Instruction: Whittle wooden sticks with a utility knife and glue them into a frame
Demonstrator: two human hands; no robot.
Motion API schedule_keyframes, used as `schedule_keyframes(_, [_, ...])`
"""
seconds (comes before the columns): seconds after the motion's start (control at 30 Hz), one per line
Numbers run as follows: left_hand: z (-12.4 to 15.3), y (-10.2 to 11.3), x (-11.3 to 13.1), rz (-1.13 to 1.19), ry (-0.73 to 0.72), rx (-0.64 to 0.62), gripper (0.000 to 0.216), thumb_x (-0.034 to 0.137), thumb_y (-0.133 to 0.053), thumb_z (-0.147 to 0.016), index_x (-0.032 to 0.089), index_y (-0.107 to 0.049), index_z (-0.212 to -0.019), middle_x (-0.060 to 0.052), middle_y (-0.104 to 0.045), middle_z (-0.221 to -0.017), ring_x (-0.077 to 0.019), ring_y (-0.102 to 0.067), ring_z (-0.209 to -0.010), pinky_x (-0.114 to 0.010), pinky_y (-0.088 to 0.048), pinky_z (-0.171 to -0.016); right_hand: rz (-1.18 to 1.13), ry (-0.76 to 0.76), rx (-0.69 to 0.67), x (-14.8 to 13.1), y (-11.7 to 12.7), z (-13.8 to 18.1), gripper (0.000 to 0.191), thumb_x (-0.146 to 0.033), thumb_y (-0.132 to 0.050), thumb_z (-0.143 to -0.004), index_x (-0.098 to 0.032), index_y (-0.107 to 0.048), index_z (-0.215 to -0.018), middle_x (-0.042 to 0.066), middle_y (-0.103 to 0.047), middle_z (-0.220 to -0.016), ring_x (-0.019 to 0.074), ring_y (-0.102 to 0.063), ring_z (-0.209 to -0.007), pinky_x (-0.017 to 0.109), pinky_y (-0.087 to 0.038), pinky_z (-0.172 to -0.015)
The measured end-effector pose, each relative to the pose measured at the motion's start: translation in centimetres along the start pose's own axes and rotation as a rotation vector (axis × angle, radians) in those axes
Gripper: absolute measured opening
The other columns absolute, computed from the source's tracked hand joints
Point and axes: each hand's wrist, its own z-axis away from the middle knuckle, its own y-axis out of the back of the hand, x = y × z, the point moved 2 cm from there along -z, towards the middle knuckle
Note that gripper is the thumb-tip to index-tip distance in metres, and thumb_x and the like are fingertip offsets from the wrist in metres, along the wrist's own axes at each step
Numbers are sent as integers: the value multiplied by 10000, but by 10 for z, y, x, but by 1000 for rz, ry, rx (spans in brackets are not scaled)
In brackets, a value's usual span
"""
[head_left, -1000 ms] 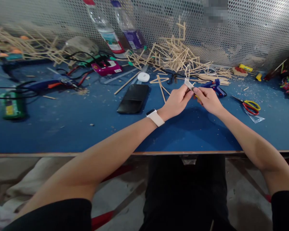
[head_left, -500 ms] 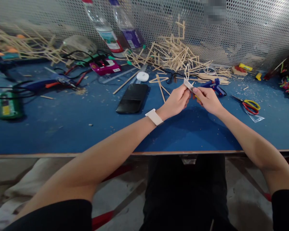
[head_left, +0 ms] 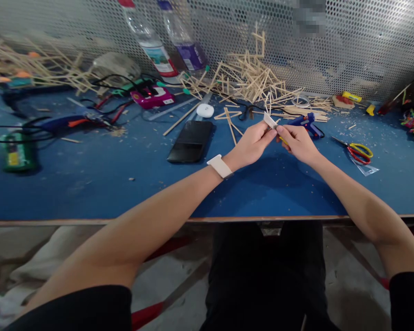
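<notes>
My left hand [head_left: 251,146] is closed, its thumb and fingers pinching a small flat whitish piece [head_left: 270,121] that points up and to the left. Close against it, my right hand [head_left: 299,143] is also closed, its thumb at the lower end of that piece. A slim yellow object [head_left: 283,140] shows under the right fingers; most of it is covered, so its kind is unclear. Just behind my right hand lies a blue glue gun [head_left: 305,122]. Thin wooden sticks joined in a small frame [head_left: 229,123] rest left of my hands.
A black phone [head_left: 190,141] and a white case [head_left: 205,110] lie to the left. Scissors [head_left: 359,151] sit on a clear set square [head_left: 368,170] at right. A heap of wooden sticks [head_left: 250,76], bottles [head_left: 158,57] and a magenta device [head_left: 152,96] line the mesh panel.
My left thumb has stretched toward my right hand and the left fingers have shifted slightly. The whitish piece stays in nearly the same place, and my right hand is almost still.
</notes>
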Motion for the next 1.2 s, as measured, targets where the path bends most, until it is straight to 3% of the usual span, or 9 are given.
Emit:
schedule_keyframes(0.43, [2,0,7,142,107,-52,637,911,-654,-1178,297,-586,-1025,71,-419,-653,-164,-412,-554,-341,-372,-523,24,13,12,1,1,1,911,-1143,-575,-1028,-260,-699,-844,-22,-557,-649,164,-503,-611,350,-376,-597])
schedule_keyframes(0.83, [2,-3,4,262,203,-52,654,942,-753,-1112,305,-608,-1133,101,-402,-647,-146,-419,-452,-337,-335,-463,47,20,68,-2,-2,2,920,-1159,-522,-1033,-270,-639,-829,-9,-558,-655,173,-506,-629,346,-378,-603])
schedule_keyframes(1.03, [3,-2,0,253,192,-76,572,865,-727,-1165,306,-623,-1229,106,-419,-640,-162,-450,-466,-344,-345,-474,113,47,34,-6,3,1,890,-1120,-498,-1085,-278,-587,-811,3,-576,-663,178,-514,-643,355,-371,-627])
schedule_keyframes(1.2, [3,2,5,258,191,-126,432,688,-767,-1173,299,-582,-1144,109,-415,-644,-149,-414,-495,-341,-336,-496,141,88,-29,-11,11,0,864,-1073,-527,-1117,-267,-599,-816,-3,-580,-658,170,-501,-629,357,-352,-643])
